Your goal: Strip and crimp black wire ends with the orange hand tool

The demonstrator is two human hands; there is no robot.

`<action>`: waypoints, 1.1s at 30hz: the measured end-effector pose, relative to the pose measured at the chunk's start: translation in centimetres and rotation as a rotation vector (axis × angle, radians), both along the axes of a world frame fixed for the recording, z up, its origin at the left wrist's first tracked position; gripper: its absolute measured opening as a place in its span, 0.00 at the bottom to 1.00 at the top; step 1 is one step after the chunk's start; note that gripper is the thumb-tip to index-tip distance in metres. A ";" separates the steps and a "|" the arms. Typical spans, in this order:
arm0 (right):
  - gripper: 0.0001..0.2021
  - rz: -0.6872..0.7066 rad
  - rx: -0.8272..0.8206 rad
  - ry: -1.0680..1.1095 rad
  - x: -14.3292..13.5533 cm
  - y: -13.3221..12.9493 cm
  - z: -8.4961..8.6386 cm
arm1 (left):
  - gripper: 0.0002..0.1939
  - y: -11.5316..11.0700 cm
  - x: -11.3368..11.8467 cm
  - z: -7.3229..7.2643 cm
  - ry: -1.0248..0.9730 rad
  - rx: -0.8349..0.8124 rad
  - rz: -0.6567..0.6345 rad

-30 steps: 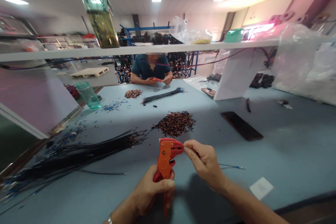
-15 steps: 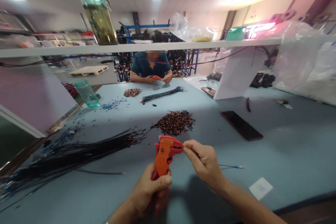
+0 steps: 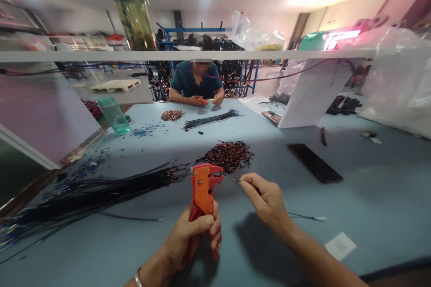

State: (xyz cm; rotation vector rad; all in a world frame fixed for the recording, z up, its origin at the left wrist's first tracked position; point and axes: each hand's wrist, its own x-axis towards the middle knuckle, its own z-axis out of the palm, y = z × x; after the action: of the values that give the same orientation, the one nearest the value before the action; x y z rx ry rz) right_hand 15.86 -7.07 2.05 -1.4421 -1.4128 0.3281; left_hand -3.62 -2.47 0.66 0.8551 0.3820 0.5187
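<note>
My left hand (image 3: 198, 231) is wrapped round the handles of an orange and red wire stripper (image 3: 204, 188), held upright with its jaws pointing right. Between the fingertips of my right hand (image 3: 264, 197) is a thin black wire (image 3: 236, 180), its bare coppery end just right of the jaws and apart from them. The wire's other end, with blue and silver tips, shows behind my right wrist. Beyond the tool lies a heap of short black and copper scraps (image 3: 232, 154). A long bundle of black wires (image 3: 111, 195) stretches over the table on the left.
A dark phone (image 3: 314, 163) and a white paper slip (image 3: 340, 246) lie at right. Farther back are a green bottle (image 3: 114, 116), another wire bundle (image 3: 212, 119) and a copper scrap pile (image 3: 172, 115). Across the table a person (image 3: 197, 83) holds a red tool. A shelf (image 3: 202, 56) spans above.
The wire's end has come out of the stripper's jaws. My right hand has drawn slightly away to the right, the stripper has shifted left, and its handles have spread.
</note>
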 end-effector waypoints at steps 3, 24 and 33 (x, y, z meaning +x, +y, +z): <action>0.11 -0.001 -0.016 -0.001 0.3 0.1 -0.2 | 0.13 0.5 -0.2 0.3 -0.028 0.010 0.081; 0.09 0.127 -0.198 0.048 -0.4 0.2 -0.4 | 0.15 1.1 -0.7 0.2 0.260 0.412 0.311; 0.09 0.263 -0.208 0.291 -0.8 0.0 0.0 | 0.16 0.6 -0.7 -0.3 0.236 0.574 0.213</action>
State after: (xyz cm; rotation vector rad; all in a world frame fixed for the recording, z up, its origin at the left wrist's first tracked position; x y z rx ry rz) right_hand 15.05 -7.11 2.03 -1.3090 -1.3566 0.8393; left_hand -4.29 -1.85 0.35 1.4480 0.5560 0.7441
